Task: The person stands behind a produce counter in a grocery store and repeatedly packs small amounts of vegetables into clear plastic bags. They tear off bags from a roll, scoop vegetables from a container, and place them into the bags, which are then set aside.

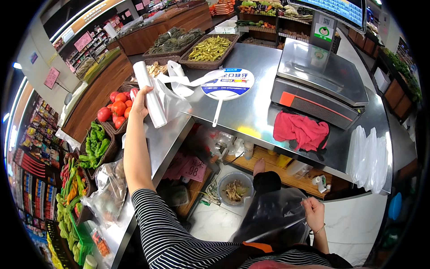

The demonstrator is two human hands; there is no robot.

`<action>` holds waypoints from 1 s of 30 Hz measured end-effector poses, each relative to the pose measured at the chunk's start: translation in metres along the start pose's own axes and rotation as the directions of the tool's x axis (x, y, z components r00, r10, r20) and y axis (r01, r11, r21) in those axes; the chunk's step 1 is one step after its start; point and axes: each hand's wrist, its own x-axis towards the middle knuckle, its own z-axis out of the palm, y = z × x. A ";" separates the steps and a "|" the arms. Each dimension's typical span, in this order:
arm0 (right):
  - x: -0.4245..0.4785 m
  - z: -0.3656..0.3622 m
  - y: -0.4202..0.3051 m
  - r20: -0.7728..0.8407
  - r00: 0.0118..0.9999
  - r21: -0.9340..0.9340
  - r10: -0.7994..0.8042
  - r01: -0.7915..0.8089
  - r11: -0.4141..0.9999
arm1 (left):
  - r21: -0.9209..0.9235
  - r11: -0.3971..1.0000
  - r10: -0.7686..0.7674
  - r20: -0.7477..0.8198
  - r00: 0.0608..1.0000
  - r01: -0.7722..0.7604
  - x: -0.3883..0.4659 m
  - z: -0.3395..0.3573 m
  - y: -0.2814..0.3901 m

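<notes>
My left hand (141, 102) is closed around a white roll of plastic bags (155, 107), held above the steel counter. Loose film (173, 104) hangs from the roll's right side. Beside that hand, tomatoes (118, 108) are piled in a wicker basket. Down at my right, my right hand (314, 213) pinches the edge of a clear plastic bag (272, 215), which drapes across my lap. I cannot tell whether anything is inside that bag.
A weighing scale (319, 74) stands on the steel counter (255, 111), with a red cloth (300, 131) before it. A hand fan (228, 84) lies left. Stacked plastic bags (368, 159) rest right. Green peppers (97, 144) line the left; a waste bin (235, 188) is on the floor.
</notes>
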 end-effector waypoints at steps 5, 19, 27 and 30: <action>0.018 0.011 -0.015 0.070 0.937 -0.089 -0.343 0.348 0.933 | 0.141 0.990 -0.016 0.215 0.977 -0.015 -0.061 0.017 0.015; 0.094 0.118 -0.107 0.605 0.711 0.714 -0.358 -0.287 0.639 | -0.051 0.929 -0.227 0.705 0.672 0.367 -0.265 0.121 -0.076; 0.083 0.119 -0.116 0.599 0.696 0.754 -0.395 -0.326 0.570 | -0.092 0.783 -0.400 0.682 0.612 0.615 -0.288 0.122 -0.107; 0.085 0.090 -0.120 0.500 0.753 0.742 -0.427 -0.119 0.660 | -0.216 0.708 -0.376 0.690 0.618 0.672 -0.287 0.112 -0.132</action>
